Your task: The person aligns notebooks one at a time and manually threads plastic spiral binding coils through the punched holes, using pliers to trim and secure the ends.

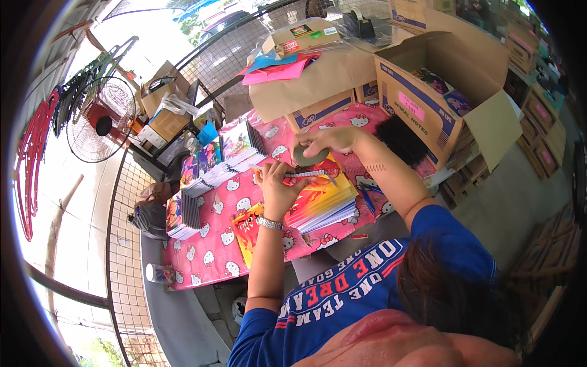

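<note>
My left hand (278, 188), with a metal watch at the wrist, is closed on a notebook (307, 174) seen nearly edge-on. A thin dark spiral coil (365, 168) sticks out rightward in line with the notebook's edge, across my right forearm. Just above, my right hand (335, 142) curls its fingers round a dark grey-green round piece (310, 158); its exact kind cannot be made out. Under both hands lies a fanned stack of notebooks with yellow and red covers (324, 202). Another yellow-red cover (247, 231) lies beside my left wrist.
Spiral-bound notebooks (235, 153) stand in rows at the left on the pink tablecloth (214, 244). Black coils (400, 142) lie piled before an open carton (416, 110) at the right. A white-capped jar (160, 273) sits at the near left corner; a fan (103, 122) stands beyond.
</note>
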Action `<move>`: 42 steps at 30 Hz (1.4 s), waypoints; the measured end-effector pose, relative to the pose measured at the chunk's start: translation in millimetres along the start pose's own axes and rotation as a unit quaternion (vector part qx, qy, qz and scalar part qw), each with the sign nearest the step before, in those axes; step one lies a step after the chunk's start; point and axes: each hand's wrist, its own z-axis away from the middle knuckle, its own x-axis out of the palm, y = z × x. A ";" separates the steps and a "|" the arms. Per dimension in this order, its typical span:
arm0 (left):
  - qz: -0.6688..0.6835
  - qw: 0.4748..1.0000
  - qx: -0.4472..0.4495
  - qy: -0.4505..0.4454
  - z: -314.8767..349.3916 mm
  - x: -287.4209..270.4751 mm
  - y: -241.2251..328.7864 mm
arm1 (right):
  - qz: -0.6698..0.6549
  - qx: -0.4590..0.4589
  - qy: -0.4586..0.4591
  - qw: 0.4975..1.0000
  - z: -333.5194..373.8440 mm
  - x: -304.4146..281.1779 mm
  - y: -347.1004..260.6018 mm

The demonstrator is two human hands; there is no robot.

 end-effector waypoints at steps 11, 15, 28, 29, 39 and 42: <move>0.110 0.992 0.050 -0.030 -11.6 -6.6 -46.3 | -0.074 0.009 0.115 0.991 13.9 -6.7 38.5; 0.026 0.999 0.038 -0.010 -7.7 -7.6 -28.0 | -0.115 -0.042 0.101 0.987 3.4 7.8 25.7; 0.010 0.999 0.035 0.000 -0.6 -7.6 -1.9 | 0.065 -0.028 -0.020 0.997 -2.3 -3.0 6.0; 0.015 0.999 0.035 0.007 -2.1 -6.5 -1.8 | -0.032 -0.073 -0.046 0.996 0.1 0.4 -2.1; 0.042 0.999 0.025 0.001 -9.8 -3.1 -7.0 | 0.147 0.033 0.017 0.988 -9.9 -12.2 6.2; 0.040 0.999 0.021 -0.002 -8.7 -5.2 -3.4 | -0.024 -0.057 -0.034 0.997 -8.0 -6.1 0.1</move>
